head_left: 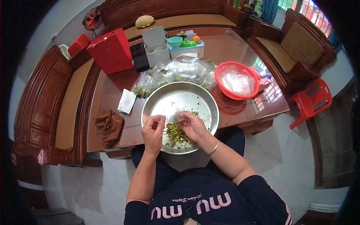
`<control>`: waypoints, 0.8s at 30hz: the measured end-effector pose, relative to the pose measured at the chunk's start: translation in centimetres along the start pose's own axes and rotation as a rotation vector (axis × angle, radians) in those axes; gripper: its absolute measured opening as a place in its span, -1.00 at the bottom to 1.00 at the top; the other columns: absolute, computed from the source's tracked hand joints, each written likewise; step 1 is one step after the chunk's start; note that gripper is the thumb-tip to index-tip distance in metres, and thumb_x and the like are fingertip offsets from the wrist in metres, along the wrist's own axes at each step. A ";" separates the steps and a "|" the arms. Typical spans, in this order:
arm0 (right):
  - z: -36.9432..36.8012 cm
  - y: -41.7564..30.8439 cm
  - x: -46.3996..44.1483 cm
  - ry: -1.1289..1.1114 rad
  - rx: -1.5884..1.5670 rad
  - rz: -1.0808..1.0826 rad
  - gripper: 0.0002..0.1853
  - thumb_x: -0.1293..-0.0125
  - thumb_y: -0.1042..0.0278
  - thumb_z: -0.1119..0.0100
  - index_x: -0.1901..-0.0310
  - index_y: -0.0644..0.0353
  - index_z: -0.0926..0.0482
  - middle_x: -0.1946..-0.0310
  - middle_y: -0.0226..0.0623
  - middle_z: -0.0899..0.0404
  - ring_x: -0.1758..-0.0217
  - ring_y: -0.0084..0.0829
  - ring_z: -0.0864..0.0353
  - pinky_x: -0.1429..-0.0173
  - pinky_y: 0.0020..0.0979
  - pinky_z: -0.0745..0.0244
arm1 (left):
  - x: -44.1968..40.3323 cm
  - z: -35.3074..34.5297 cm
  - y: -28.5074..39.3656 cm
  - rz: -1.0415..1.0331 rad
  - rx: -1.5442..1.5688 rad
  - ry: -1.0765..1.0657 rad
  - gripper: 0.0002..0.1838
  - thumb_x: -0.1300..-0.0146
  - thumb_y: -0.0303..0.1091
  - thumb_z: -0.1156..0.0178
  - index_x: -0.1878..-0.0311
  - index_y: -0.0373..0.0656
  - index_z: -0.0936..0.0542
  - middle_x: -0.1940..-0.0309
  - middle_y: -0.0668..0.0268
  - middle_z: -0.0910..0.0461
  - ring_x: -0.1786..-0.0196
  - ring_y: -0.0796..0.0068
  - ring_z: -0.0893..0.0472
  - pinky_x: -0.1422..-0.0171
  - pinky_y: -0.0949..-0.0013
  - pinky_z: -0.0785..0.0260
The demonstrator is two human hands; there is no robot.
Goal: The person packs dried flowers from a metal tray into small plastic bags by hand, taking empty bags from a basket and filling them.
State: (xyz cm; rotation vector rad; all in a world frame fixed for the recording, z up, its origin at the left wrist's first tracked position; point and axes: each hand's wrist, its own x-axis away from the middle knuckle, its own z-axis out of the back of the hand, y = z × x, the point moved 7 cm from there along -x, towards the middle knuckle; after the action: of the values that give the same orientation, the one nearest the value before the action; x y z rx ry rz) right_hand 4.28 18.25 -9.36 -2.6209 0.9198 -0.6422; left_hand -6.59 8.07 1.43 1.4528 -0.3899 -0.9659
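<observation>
Small clear plastic bag [173,118] pinched between two hands

Slightly apart, the left hand [153,130] and right hand [192,126] grip it above yellow-green plant pieces [177,135] in a round silver metal pan [153,108]. A red plastic basket [224,91] stands beyond, to their right.

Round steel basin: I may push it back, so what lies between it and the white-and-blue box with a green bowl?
Clear plastic bags holding greenery lie between basin and box, in the head view.
</observation>
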 end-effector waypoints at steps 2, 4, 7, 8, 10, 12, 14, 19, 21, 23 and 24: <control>0.4 0.2 -0.2 0.004 -0.004 0.004 -0.87 -0.24 0.44 0.02 0.23 0.26 -0.49 0.35 -0.27 -0.58 0.34 -0.52 -0.50 0.24 -0.56 -0.40 | -0.1 0.3 -0.1 0.005 -0.005 -0.009 -0.88 -0.14 -0.47 -0.17 0.24 -0.25 -0.56 0.44 0.41 -0.47 0.47 0.68 -0.36 0.37 0.64 -0.25; 0.0 -0.1 -0.4 -0.010 0.003 0.013 -0.87 -0.24 0.45 0.01 0.22 0.27 -0.48 0.35 -0.27 -0.57 0.34 -0.52 -0.50 0.22 -0.54 -0.41 | -0.6 0.5 0.1 0.005 -0.040 -0.007 -0.85 -0.15 -0.46 -0.16 0.20 -0.24 -0.54 0.44 0.41 -0.47 0.45 0.68 -0.37 0.37 0.64 -0.25; 0.1 0.2 0.0 -0.013 0.001 0.023 -0.87 -0.24 0.45 0.00 0.21 0.28 -0.47 0.35 -0.27 -0.57 0.34 -0.52 -0.51 0.20 -0.52 -0.43 | -0.3 0.6 0.1 0.017 -0.079 -0.015 -0.83 -0.17 -0.46 -0.14 0.15 -0.24 -0.52 0.43 0.40 -0.47 0.43 0.67 -0.37 0.36 0.64 -0.25; -0.2 0.0 -0.1 -0.020 0.004 0.028 -0.86 -0.24 0.45 0.00 0.20 0.28 -0.46 0.36 -0.27 -0.57 0.34 -0.52 -0.51 0.20 -0.51 -0.44 | -0.4 0.5 0.2 0.015 -0.039 -0.007 -0.82 -0.19 -0.43 -0.13 0.13 -0.23 -0.51 0.42 0.40 -0.47 0.42 0.66 -0.39 0.36 0.64 -0.25; -0.3 0.0 -0.1 -0.024 0.008 0.034 -0.86 -0.24 0.46 -0.01 0.20 0.29 -0.46 0.36 -0.27 -0.56 0.34 -0.51 -0.51 0.18 -0.49 -0.46 | -0.1 0.3 0.1 0.022 0.037 0.006 -0.79 -0.23 -0.38 -0.09 0.09 -0.22 -0.49 0.41 0.38 -0.48 0.41 0.64 -0.41 0.36 0.63 -0.26; -0.4 0.0 0.1 -0.026 0.008 0.037 -0.86 -0.23 0.46 -0.01 0.19 0.29 -0.45 0.36 -0.26 -0.56 0.34 -0.51 -0.51 0.18 -0.48 -0.46 | 0.3 0.0 -0.1 0.025 0.074 0.011 -0.77 -0.25 -0.35 -0.07 0.07 -0.21 -0.48 0.40 0.38 -0.49 0.40 0.63 -0.42 0.36 0.63 -0.26; -1.0 -0.1 0.2 -0.029 -0.111 0.008 -0.84 -0.24 0.46 0.00 0.17 0.31 -0.45 0.33 -0.23 -0.56 0.34 -0.49 -0.51 0.16 -0.46 -0.47 | 0.7 -0.3 -1.9 0.162 0.407 0.051 -0.74 -0.27 -0.27 -0.03 0.06 -0.20 -0.47 0.39 0.36 -0.49 0.38 0.61 -0.44 0.34 0.62 -0.27; -2.8 -0.1 0.8 -0.058 -0.168 -0.022 -0.83 -0.25 0.47 0.05 0.18 0.34 -0.45 0.28 -0.14 -0.55 0.35 -0.45 -0.52 0.17 -0.46 -0.48 | 2.7 -2.1 -5.4 0.525 0.760 0.099 -0.67 -0.35 -0.15 0.09 0.02 -0.18 -0.45 0.36 0.33 -0.49 0.40 0.57 -0.47 0.31 0.59 -0.32; -3.3 0.1 0.9 -0.080 -0.109 -0.021 -0.84 -0.26 0.47 0.10 0.20 0.34 -0.45 0.24 -0.08 -0.55 0.35 -0.44 -0.52 0.20 -0.49 -0.49 | 3.9 -4.1 -6.3 0.724 0.569 -0.145 -0.69 -0.32 -0.15 0.03 0.08 -0.18 -0.49 0.37 0.32 -0.51 0.41 0.62 -0.46 0.34 0.60 -0.32; -2.4 0.9 0.3 -0.120 -0.078 -0.043 -0.82 -0.25 0.47 0.08 0.17 0.35 -0.44 0.24 -0.09 -0.54 0.33 -0.42 -0.52 0.19 -0.47 -0.48 | 3.9 -4.5 -6.2 0.734 0.608 -0.157 -0.71 -0.31 -0.16 0.01 0.10 -0.18 -0.49 0.37 0.32 -0.52 0.41 0.63 -0.46 0.35 0.61 -0.32; -2.1 1.4 -0.2 -0.162 -0.047 -0.061 -0.79 -0.24 0.47 0.07 0.13 0.36 -0.43 0.24 -0.09 -0.53 0.31 -0.40 -0.52 0.18 -0.45 -0.48 | 3.8 -4.8 -6.1 0.740 0.647 -0.172 -0.73 -0.30 -0.18 -0.01 0.13 -0.18 -0.50 0.38 0.32 -0.52 0.41 0.64 -0.46 0.36 0.61 -0.32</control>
State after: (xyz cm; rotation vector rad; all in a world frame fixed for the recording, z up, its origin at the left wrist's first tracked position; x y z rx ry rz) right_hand 2.35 17.05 -8.21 -2.7048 0.8185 -0.4193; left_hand -2.68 9.37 -6.19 1.5933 -1.3516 -0.3573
